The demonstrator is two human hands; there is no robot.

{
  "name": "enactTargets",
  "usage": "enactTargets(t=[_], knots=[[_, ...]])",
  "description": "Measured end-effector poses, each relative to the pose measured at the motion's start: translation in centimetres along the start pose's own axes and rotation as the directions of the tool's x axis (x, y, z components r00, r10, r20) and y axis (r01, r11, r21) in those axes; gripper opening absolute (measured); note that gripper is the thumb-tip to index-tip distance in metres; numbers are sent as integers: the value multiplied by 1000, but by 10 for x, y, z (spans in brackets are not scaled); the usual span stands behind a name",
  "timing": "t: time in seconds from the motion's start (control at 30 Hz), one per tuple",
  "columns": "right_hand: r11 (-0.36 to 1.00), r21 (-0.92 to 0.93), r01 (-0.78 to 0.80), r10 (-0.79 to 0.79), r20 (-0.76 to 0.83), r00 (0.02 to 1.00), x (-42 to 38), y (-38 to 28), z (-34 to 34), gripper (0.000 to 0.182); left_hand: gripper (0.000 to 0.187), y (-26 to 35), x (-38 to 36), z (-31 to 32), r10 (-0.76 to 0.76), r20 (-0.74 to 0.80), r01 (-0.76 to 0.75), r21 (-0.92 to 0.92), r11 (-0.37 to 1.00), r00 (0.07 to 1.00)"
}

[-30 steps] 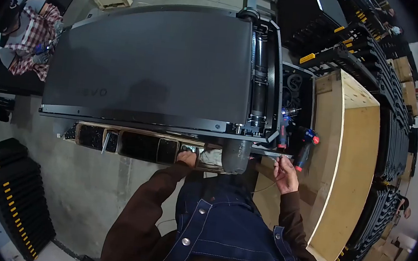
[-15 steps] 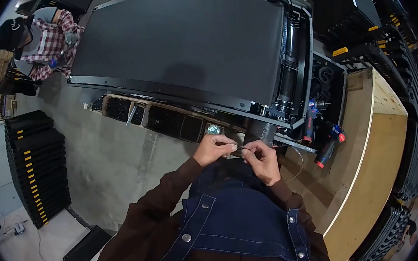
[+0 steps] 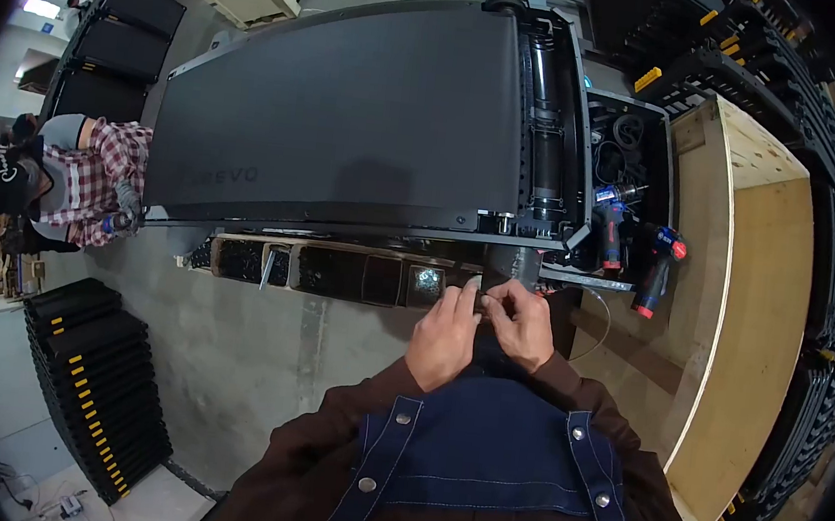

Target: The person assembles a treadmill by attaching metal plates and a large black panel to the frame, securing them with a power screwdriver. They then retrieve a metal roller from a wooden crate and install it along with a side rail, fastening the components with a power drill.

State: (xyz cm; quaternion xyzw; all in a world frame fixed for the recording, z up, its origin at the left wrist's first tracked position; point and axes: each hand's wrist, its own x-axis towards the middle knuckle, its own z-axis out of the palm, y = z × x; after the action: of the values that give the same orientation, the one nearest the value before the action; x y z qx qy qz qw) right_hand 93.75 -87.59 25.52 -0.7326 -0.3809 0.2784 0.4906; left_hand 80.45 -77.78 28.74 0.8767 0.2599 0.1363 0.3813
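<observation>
Small part point(image 3: 482, 302) pinched between both hands' fingers point(image 3: 495, 306)

Two cordless drills point(image 3: 630, 249) are laid at the treadmill's point(image 3: 350, 123) motor end. Black stacked parts point(image 3: 93, 390) are seen lower left; a seated co-worker point(image 3: 73, 182) at left

**A:** so where's everything sitting?

**B:** treadmill point(image 3: 351, 114) dead ahead, parts tray point(image 3: 336, 273) along its near edge — both hands right of the tray. Two drills point(image 3: 630, 246) at the treadmill's right end, wooden crate point(image 3: 756, 293) further right, coworker point(image 3: 84, 178) far left.
</observation>
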Motion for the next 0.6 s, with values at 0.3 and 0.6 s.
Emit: enactTargets(t=[0.3, 0.6], knots=[[589, 705, -395, 327, 239, 914, -7, 22, 1, 11, 19, -1, 29, -11, 138, -73, -143, -70, 987, 988], [542, 767, -344, 237, 252, 938, 4, 14, -25, 12, 18, -4, 44, -4, -414, 386, 538, -760, 364, 824]])
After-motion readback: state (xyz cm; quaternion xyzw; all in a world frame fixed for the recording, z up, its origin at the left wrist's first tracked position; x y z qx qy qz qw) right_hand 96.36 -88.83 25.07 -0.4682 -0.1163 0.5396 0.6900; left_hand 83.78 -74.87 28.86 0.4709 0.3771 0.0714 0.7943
